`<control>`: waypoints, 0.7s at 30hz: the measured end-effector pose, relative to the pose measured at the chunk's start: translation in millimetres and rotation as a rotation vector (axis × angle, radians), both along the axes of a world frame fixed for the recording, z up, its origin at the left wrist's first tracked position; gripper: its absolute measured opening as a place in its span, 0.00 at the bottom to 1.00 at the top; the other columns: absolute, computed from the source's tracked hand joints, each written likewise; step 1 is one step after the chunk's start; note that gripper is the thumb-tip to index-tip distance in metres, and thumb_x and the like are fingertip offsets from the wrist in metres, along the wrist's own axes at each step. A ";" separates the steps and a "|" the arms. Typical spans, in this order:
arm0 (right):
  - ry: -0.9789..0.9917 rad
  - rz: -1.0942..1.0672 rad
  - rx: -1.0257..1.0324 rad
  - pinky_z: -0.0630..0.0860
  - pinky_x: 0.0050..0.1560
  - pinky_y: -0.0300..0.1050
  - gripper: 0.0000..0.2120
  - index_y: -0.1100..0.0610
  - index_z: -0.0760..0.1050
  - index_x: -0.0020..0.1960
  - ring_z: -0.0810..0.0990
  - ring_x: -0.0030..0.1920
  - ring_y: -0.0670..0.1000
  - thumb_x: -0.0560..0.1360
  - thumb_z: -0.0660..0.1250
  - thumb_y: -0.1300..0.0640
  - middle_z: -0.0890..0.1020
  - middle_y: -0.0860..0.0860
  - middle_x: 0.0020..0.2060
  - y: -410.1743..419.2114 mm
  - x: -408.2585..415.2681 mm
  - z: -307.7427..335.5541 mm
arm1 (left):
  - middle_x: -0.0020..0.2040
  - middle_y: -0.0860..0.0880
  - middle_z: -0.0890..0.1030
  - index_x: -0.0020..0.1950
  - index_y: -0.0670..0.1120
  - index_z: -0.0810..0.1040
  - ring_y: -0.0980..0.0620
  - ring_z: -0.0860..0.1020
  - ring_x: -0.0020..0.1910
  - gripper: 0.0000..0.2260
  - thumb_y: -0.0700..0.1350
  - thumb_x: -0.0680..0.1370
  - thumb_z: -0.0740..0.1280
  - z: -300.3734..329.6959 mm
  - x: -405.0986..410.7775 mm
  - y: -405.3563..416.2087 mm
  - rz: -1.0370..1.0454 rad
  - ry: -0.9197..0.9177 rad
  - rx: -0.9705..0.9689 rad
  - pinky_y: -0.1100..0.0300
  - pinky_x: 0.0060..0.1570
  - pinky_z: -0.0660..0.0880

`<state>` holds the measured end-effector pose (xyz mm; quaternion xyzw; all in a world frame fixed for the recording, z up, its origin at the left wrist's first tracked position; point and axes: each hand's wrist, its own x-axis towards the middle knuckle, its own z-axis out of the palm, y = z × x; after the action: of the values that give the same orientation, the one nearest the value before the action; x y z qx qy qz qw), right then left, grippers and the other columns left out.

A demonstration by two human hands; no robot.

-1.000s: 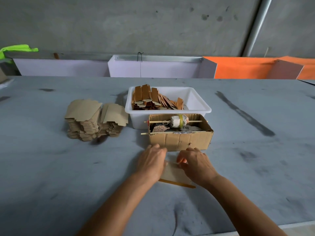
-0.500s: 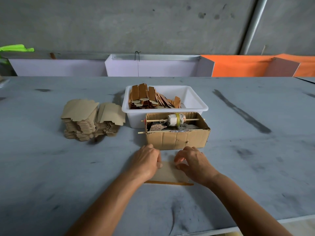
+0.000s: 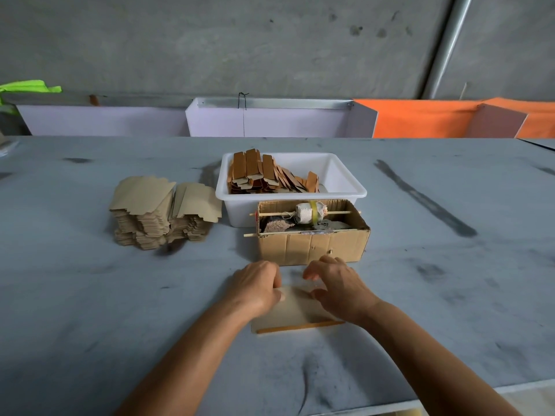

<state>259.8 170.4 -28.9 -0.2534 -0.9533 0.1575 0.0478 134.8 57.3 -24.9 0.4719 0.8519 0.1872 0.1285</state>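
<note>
Head view is looking down on a grey table (image 3: 90, 310), where a person is working on a flat cardboard blank (image 3: 295, 310) in the lower middle of the frame. The cardboard blank is lying flat on the table, with an orange strip (image 3: 300, 326) running along its bottom edge. The left hand (image 3: 258, 285) is covering the blank's upper left corner: its fingers are curling down over that edge and the thumb is pressing on top, so it is gripping the blank. The right hand (image 3: 339, 286) is sitting on the upper right part, its fingers bending in an arch and the thumb lying on the sheet beneath them, pinching at the blank's upper edge; what exactly is lying between thumb and fingertips is too blurred to tell. The two hands are sitting near each other but apart, with a bare part of the blank showing between them

Just above the hands, an open cardboard box (image 3: 312, 249) is standing just in front of a white tub (image 3: 345, 181). A thin stick (image 3: 271, 214) is lying across the box's top, carrying a wrapped roll (image 3: 309, 213) with a yellow band. The tub is holding folded brown pieces (image 3: 264, 175), piled toward its left side. In the middle left of the frame a stack of blanks (image 3: 162, 211) is sitting on the table, well apart from the hands
</note>
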 end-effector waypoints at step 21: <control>0.057 0.134 0.062 0.73 0.56 0.42 0.10 0.53 0.79 0.57 0.74 0.55 0.49 0.79 0.62 0.60 0.81 0.49 0.55 7.3 0.1 4.1 | 0.37 0.51 0.81 0.45 0.48 0.84 0.54 0.78 0.38 0.08 0.37 0.73 0.69 -7.3 -9.6 -4.2 0.009 -0.140 0.246 0.61 0.42 0.75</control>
<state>259.9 177.7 -24.8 -0.1827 -0.9708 0.1378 0.0720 125.2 53.1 -32.2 0.4662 0.8135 0.3234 0.1278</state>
